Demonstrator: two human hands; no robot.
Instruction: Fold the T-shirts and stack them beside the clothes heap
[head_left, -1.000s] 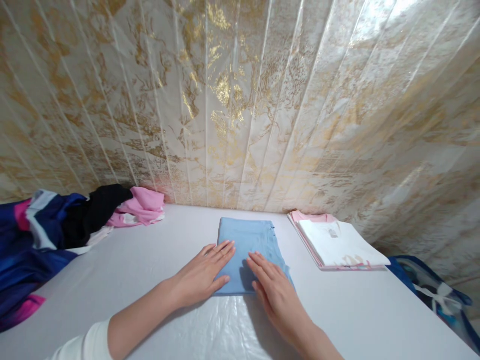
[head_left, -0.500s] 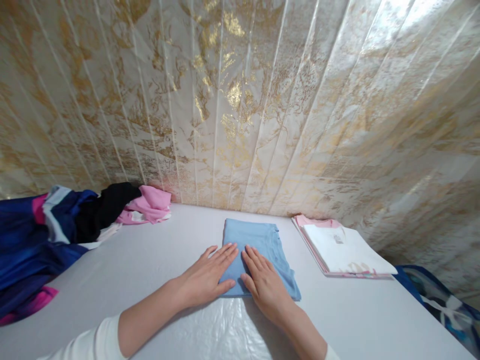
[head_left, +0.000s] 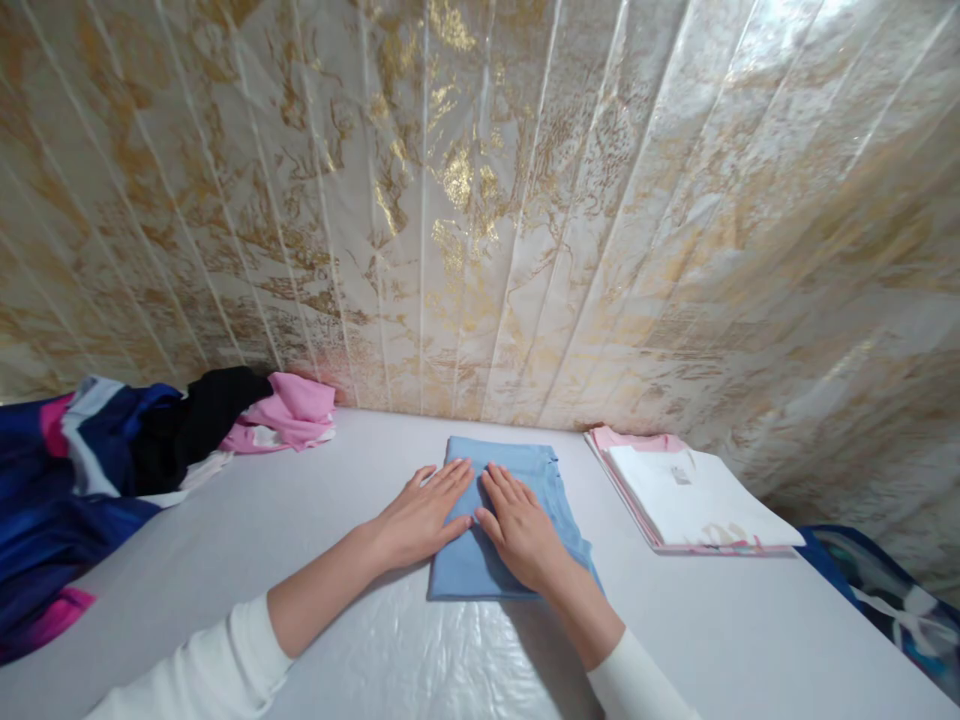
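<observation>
Dark blue garments (head_left: 45, 480) with bright pink and white panels lie heaped along the left edge of the worktop (head_left: 712, 630), spilling out of view. Next to them, toward the far left corner, lie a crumpled black garment (head_left: 176, 430) and, touching it, a pink garment (head_left: 296, 410), close to the far edge. Gold-patterned pleated fabric (head_left: 465, 230) hangs behind that edge.

Left hand (head_left: 424, 515): released and flattened, fingers extended over the left part of a blue folded garment (head_left: 480, 578), the palm partly beyond its left side. The garment rests at the middle of the worktop, between the near and far edges. Its long axis appears to run from near edge to far edge, tilted slightly. Left and near sides are straight and cleanly folded; the right side, facing the worktop's right edge, is wavy and rippled, with a small dark mark at its far corner. Surface plain, light blue, largely smooth.

Right hand (head_left: 521, 525): likewise released and flat upon the garment, thumb tip just beside the left one.

Near the far right corner sits a folded stack, white shirt (head_left: 697, 495) above pink fabric (head_left: 641, 441). A blue-trimmed transparent bag (head_left: 877, 590) adjoins the right edge.
</observation>
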